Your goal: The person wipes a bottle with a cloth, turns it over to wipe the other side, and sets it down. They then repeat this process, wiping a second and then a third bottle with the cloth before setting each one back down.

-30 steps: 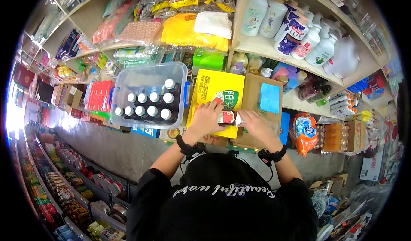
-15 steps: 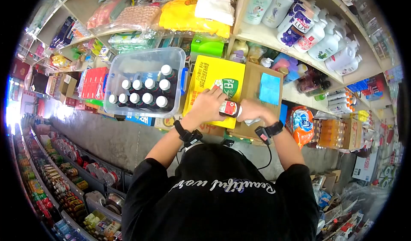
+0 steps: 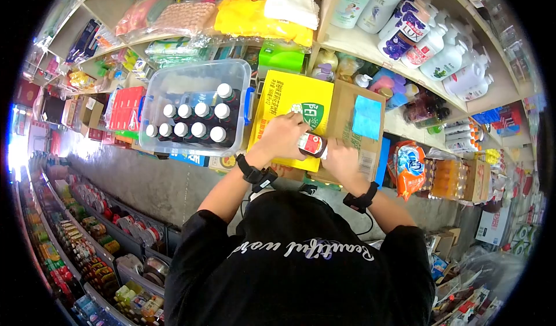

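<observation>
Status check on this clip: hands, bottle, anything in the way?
Left hand grips dark bottle over yellow box. Right hand at its cap end. Nothing between them.

Black short-sleeved top, white cursive lettering across back. Black cap or hood covering head. Black strap with small boxy device on left wrist (image 3: pixel 255 174); matching black strap on right wrist (image 3: pixel 359 200). Thin black cables trailing from both straps. Forearms bare.
</observation>
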A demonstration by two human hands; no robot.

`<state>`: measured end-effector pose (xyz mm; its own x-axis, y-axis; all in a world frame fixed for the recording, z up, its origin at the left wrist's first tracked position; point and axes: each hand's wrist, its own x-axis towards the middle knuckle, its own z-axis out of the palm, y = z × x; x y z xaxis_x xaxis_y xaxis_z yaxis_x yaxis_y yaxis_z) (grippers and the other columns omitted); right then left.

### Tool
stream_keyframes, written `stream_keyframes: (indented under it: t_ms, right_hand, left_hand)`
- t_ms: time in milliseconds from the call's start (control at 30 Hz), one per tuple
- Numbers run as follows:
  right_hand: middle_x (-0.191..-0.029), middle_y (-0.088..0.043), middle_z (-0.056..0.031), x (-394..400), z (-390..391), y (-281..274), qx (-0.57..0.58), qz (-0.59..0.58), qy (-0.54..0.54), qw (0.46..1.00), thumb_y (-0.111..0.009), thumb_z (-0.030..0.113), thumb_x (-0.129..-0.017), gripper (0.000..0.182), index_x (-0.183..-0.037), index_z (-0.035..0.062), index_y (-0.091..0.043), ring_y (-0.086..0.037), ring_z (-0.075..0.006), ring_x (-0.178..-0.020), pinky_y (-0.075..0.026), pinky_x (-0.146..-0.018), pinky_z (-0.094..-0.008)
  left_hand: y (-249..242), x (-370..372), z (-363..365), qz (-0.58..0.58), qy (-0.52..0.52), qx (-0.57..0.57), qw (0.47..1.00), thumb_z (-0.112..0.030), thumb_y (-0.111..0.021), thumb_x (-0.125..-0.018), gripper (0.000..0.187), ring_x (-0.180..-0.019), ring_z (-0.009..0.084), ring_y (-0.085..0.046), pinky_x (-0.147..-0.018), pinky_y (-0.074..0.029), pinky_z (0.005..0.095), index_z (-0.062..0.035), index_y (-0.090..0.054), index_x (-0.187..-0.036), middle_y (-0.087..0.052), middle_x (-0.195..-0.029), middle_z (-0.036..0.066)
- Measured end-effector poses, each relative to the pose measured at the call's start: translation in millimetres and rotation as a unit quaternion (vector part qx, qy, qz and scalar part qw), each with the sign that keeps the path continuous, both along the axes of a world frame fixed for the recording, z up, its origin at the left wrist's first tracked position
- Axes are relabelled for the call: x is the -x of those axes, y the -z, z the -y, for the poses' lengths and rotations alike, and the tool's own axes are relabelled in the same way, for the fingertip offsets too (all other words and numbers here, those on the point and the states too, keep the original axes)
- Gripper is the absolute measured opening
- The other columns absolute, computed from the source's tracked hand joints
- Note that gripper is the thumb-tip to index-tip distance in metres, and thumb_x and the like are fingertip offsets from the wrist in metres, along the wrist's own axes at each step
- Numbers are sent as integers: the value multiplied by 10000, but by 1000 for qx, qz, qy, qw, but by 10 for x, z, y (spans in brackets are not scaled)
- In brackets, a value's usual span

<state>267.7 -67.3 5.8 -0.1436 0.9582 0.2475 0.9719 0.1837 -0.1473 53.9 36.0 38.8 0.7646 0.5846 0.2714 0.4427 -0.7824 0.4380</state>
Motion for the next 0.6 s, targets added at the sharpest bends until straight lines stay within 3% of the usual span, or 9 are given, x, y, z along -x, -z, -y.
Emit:
stream_keyframes:
  t_ms: [67, 167, 233, 267, 333, 400, 433, 533, 600]
  right_hand:
    - [-708, -709, -182, 2, 18, 35, -4, -14, 4, 1000, -746, 194, -789, 172, -784, 48, -656, -727, -341, -644, -595, -600, -450]
    - [-710, -712, -205, -32, -94, -77, 140, -9, 4, 990, -784, 181, -717, 198, -777, 17, -692, -731, -391, -683, -596, -642, -481]
    - [-721, -715, -219, -111, -248, -276, 296, -106, -17, 949, -794, 192, -695, 216, -763, 3, -715, -725, -389, -670, -590, -640, -469]
    - [-726, -717, -226, -178, -344, -356, 367, -157, -29, 917, -799, 197, -683, 226, -756, -4, -727, -722, -388, -663, -588, -639, -463]
    - [-680, -709, -140, -314, -531, -396, 514, -223, -26, 828, -869, 242, -653, 317, -766, -18, -729, -701, -255, -600, -550, -556, -372]
    - [-678, -710, -84, -436, -599, -116, 620, -374, -17, 690, -887, 246, -673, 317, -780, -8, -730, -689, -220, -577, -527, -510, -351]
    - [-675, -707, -71, -406, -633, -103, 638, -370, -16, 674, -886, 234, -694, 297, -804, 2, -738, -673, -213, -549, -511, -486, -341]
    - [-691, -702, -86, -334, -604, -323, 603, -310, -3, 735, -866, 205, -700, 250, -818, 29, -733, -680, -224, -591, -527, -526, -356]
    - [-700, -710, -128, -289, -512, -372, 523, -251, -46, 813, -834, 213, -709, 252, -828, 14, -734, -707, -258, -631, -547, -565, -382]
  left_hand:
    - [-13, -10, -11, 4, 4, 7, 1000, -381, -933, -539, 579, -933, 309, -699, -835, -591, 416, -103, -755, -1015, -679, -1002, 96]
    - [-3, -12, -18, 4, 11, 12, 1000, -361, -933, -535, 574, -959, 306, -696, -854, -583, 420, -95, -753, -1012, -681, -1006, 103]
    - [-28, -21, -18, -7, 8, 19, 1000, -359, -934, -536, 570, -956, 306, -696, -851, -582, 419, -98, -754, -1010, -677, -1001, 104]
    - [-37, -30, -25, -13, 8, 22, 1000, -358, -935, -537, 568, -954, 306, -696, -849, -581, 418, -99, -754, -1009, -676, -998, 104]
    - [-14, -44, -38, 12, 14, 10, 1000, -359, -944, -531, 576, -927, 304, -699, -845, -582, 415, -107, -762, -1015, -666, -973, 96]
    - [-52, -45, -13, 12, 13, 17, 1000, -362, -948, -529, 582, -917, 301, -701, -849, -583, 415, -110, -766, -1021, -662, -961, 89]
    - [-82, -55, -11, 4, 7, 18, 1000, -365, -950, -527, 580, -901, 297, -702, -841, -588, 411, -112, -770, -1017, -658, -944, 81]
    - [-99, -54, 6, -4, -1, 15, 1000, -363, -948, -524, 564, -898, 293, -703, -821, -594, 411, -116, -771, -1000, -657, -932, 77]
    - [-91, -44, 16, 4, -1, -5, 1000, -358, -942, -527, 543, -888, 288, -704, -795, -595, 411, -124, -770, -986, -658, -926, 74]
